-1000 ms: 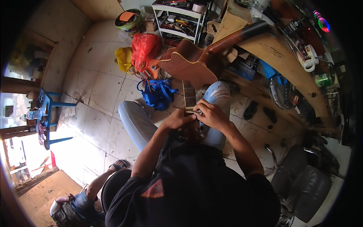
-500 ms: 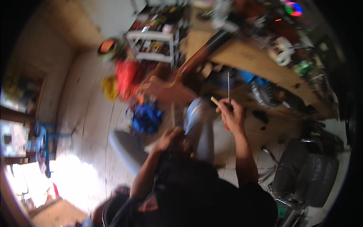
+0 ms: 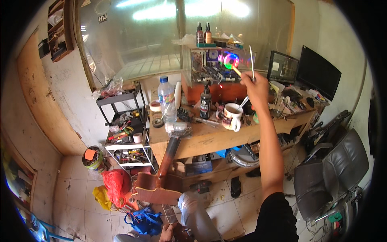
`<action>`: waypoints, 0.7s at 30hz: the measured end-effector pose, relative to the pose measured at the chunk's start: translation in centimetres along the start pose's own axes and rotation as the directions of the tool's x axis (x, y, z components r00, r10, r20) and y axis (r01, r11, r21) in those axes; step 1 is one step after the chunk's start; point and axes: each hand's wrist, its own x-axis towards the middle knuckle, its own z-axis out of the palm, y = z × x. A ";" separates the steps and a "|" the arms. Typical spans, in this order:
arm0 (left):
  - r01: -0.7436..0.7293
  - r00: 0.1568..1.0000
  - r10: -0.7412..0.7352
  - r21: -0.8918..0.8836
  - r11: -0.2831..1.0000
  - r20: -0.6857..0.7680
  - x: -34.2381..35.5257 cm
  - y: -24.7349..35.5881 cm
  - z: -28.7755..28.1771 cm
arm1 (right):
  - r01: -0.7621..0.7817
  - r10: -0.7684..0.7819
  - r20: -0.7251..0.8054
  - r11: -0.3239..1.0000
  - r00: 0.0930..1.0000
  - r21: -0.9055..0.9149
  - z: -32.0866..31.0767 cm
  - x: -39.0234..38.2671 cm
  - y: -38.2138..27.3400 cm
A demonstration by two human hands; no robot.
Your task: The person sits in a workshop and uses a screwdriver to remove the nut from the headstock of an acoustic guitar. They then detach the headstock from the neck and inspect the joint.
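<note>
Raised over the workbench [image 3: 225, 142], my right hand [image 3: 256, 88] is closed on a screwdriver [image 3: 251, 59], its thin metal shaft pointing up. A short yellowish stick [image 3: 236, 71] also pokes out from its fingers. Below this hand stands a white mug [image 3: 231, 117] with a spoon handle in it. At the bottom edge, my left hand [image 3: 166, 233] is curled near my lap; what it grips is too dark and partly cut off to name. A brown electric guitar [image 3: 158, 187] leans from my knee, its neck rising to the bench edge.
On the bench stand a plastic water bottle [image 3: 166, 101], a black spray bottle [image 3: 205, 101] and a computer case with a glowing fan [image 3: 231, 61]. A tool cart [image 3: 131, 143] is at left, an office chair [image 3: 332, 175] at right. Red [image 3: 116, 183] and blue bags [image 3: 145, 221] lie on the floor.
The view has tipped up toward the bench. My right arm has stretched forward over it, still holding the screwdriver and stick. My left hand stays low by my lap.
</note>
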 end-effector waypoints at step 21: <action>-0.007 1.000 0.003 -0.189 0.982 -0.024 -2.5 3.1 0.2 | 0.006 -0.046 -0.036 0.698 0.998 -0.716 9.3 17.7 2.9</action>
